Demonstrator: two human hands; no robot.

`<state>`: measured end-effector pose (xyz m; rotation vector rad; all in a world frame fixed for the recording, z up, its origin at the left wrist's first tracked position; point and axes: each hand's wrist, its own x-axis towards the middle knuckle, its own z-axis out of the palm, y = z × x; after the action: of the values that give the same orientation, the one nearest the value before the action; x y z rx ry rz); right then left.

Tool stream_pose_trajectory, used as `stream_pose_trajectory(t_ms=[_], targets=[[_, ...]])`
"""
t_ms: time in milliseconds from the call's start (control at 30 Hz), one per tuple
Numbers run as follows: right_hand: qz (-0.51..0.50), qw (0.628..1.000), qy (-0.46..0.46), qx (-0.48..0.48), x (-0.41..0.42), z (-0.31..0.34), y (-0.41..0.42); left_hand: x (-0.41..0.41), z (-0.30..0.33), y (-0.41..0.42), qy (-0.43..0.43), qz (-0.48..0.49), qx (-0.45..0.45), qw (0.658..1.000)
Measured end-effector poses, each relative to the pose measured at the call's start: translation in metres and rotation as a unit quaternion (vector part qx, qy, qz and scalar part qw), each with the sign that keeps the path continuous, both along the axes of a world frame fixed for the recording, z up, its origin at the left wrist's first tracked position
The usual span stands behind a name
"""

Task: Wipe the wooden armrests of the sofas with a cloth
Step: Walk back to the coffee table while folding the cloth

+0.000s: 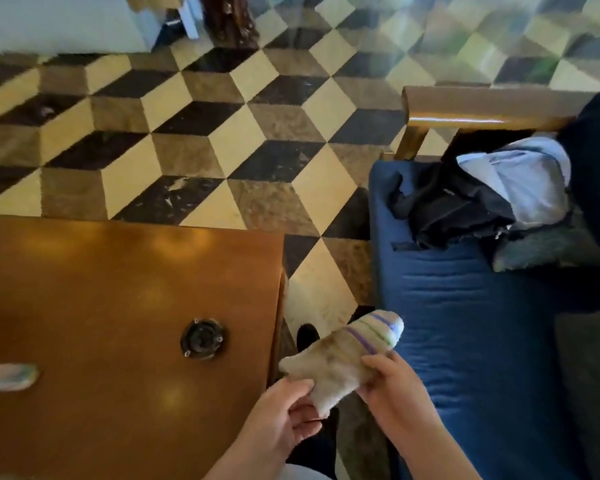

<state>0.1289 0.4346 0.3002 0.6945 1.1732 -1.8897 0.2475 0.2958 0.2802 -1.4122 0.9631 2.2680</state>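
A beige cloth [340, 358] with purple and green stripes hangs between my two hands, low in the middle of the view. My left hand [284, 414] pinches its lower edge. My right hand [392, 382] grips its right side. The cloth is over the gap between the table and a blue-cushioned sofa [465, 323]. The sofa's wooden armrest [482, 107] runs across the far end of the seat, well beyond my hands. Nothing touches it.
A brown wooden table [118, 306] fills the lower left, with a glass ashtray [203, 338] and a pale striped object [7, 375] on it. A black bag [444, 202] and light fabric [520, 174] lie on the sofa seat. Cube-patterned tiled floor [222, 133] spreads ahead.
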Motion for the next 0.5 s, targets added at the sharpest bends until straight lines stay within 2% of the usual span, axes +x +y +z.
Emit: stream_pose_trajectory(t_ms=[200, 333, 500], targets=[[0.100, 0.994, -0.014, 0.044, -0.101, -0.009, -0.084, -0.077, -0.019, -0.050, 0.037, 0.142, 0.007, 0.989], [0.169, 0.984, -0.040, 0.032, -0.174, -0.005, -0.135, -0.132, -0.009, -0.093, 0.119, 0.243, 0.003, 0.963], [0.280, 0.956, -0.040, 0.077, -0.235, -0.004, -0.181, -0.183, 0.013, -0.127, 0.150, 0.323, -0.025, 0.934]])
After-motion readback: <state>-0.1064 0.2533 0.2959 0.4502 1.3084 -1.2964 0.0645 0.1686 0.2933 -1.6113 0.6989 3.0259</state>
